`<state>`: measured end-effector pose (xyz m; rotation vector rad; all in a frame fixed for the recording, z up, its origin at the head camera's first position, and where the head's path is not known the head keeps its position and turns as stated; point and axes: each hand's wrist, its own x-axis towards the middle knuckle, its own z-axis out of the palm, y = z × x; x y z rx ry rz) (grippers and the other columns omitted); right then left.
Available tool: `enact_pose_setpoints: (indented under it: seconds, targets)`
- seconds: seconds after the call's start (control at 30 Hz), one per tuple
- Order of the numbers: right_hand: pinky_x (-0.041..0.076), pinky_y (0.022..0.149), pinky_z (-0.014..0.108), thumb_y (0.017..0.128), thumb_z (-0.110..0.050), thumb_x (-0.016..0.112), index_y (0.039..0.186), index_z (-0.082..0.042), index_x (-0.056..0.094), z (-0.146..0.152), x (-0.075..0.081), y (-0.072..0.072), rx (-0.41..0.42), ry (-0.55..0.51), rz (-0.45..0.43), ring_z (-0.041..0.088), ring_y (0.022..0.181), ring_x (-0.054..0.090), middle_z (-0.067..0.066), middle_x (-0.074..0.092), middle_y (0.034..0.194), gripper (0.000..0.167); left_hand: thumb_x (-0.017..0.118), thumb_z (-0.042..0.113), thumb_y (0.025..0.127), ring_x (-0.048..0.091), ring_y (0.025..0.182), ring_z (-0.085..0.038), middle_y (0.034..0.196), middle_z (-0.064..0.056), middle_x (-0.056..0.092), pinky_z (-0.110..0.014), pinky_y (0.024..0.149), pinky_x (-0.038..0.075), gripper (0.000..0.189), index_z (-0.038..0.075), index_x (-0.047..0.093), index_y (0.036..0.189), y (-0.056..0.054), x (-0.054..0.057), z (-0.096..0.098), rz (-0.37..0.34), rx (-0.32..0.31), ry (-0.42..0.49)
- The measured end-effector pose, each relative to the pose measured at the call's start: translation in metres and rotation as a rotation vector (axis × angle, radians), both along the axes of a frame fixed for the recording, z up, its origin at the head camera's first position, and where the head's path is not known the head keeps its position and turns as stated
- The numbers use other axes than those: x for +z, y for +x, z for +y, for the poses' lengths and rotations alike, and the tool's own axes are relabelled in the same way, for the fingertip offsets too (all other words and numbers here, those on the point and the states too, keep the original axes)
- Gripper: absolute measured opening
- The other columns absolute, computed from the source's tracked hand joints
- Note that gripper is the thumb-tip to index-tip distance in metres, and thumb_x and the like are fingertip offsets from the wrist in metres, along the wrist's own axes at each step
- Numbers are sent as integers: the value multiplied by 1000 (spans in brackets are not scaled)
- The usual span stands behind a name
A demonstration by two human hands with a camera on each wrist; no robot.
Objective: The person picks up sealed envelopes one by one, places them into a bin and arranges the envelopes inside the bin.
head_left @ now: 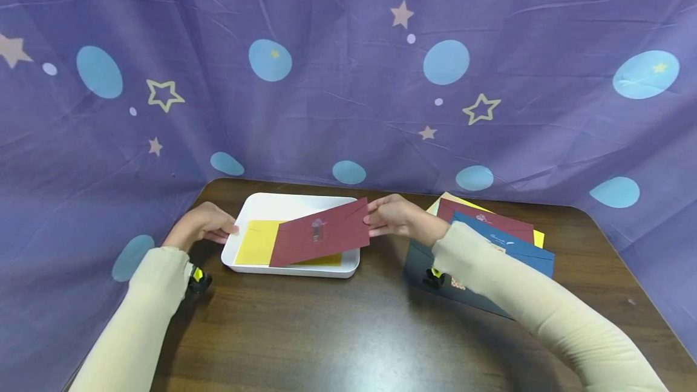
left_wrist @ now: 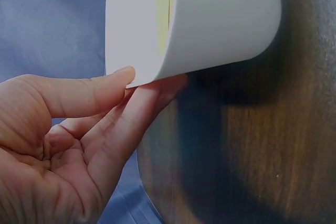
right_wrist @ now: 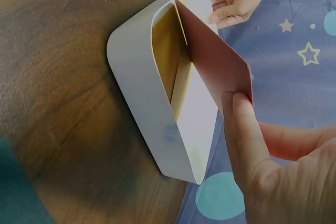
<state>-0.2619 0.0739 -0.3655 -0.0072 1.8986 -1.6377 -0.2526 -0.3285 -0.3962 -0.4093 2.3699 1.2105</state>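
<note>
A dark red envelope (head_left: 327, 231) slants over the white tray (head_left: 305, 201), its right end raised and its left end low. My right hand (head_left: 396, 218) pinches that raised right end between thumb and fingers, as the right wrist view also shows. Beneath it, a yellow envelope (head_left: 256, 244) lies inside the tray. My left hand (head_left: 213, 222) is at the tray's left end; in the left wrist view the thumb (left_wrist: 100, 94) is on the rim with fingers under the outer side, pinching it.
Right of the tray lies an overlapping pile: a blue envelope (head_left: 523, 253), another dark red envelope (head_left: 517, 230), yellow ones, and a dark teal envelope (head_left: 463, 295) partly under my right sleeve. Purple patterned cloth (head_left: 348, 77) hangs behind the brown table (head_left: 305, 331).
</note>
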Motion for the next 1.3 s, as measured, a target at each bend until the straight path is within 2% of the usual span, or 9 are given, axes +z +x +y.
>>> enact_pose_setpoints:
  seconds: [0.2, 0.37, 0.5, 0.7, 1.0, 1.3]
  targets:
    - [61, 69, 25, 93, 15, 49, 128, 11, 46, -8, -5, 1, 3, -22, 2, 13, 77, 62, 7, 60, 85, 35, 67, -2, 90, 62, 61, -7, 70, 1, 62, -24, 64, 63, 39, -21, 58, 123, -1, 1, 1, 5, -5, -18]
    - [63, 70, 26, 93, 16, 49, 130, 13, 48, -13, -8, 1, 21, -23, -1, 13, 75, 65, 6, 63, 81, 37, 66, -2, 90, 62, 61, -7, 70, 0, 62, -23, 64, 62, 39, -21, 57, 123, -1, 3, 3, 5, -14, -22]
    - [63, 70, 26, 93, 15, 49, 128, 10, 48, -15, -8, 2, 21, -18, -2, 13, 74, 65, 6, 62, 82, 35, 65, -2, 91, 62, 62, -6, 69, 1, 62, -22, 64, 62, 39, -21, 56, 123, -1, 5, 2, 4, -28, -2]
    - [61, 65, 24, 94, 16, 49, 117, 5, 51, -18, -11, 3, 16, -30, -21, 13, 71, 63, 6, 61, 81, 25, 65, 0, 93, 64, 64, -5, 71, 2, 66, -22, 66, 63, 43, -23, 53, 128, -2, 5, -2, -1, -56, 45]
    - [64, 68, 29, 94, 17, 50, 110, 5, 55, -22, -18, 4, 5, -51, -58, 15, 67, 68, 6, 66, 75, 21, 67, 4, 96, 67, 68, -5, 76, 4, 70, -23, 69, 63, 50, -23, 49, 133, -2, 2, -9, -7, -69, 83]
    - [65, 71, 32, 94, 15, 53, 113, 6, 56, -28, -24, 6, -18, -56, -56, 16, 69, 68, 8, 68, 76, 21, 66, 8, 97, 68, 74, -4, 81, 5, 72, -23, 73, 63, 53, -23, 47, 136, 4, -9, -18, 9, -43, 140]
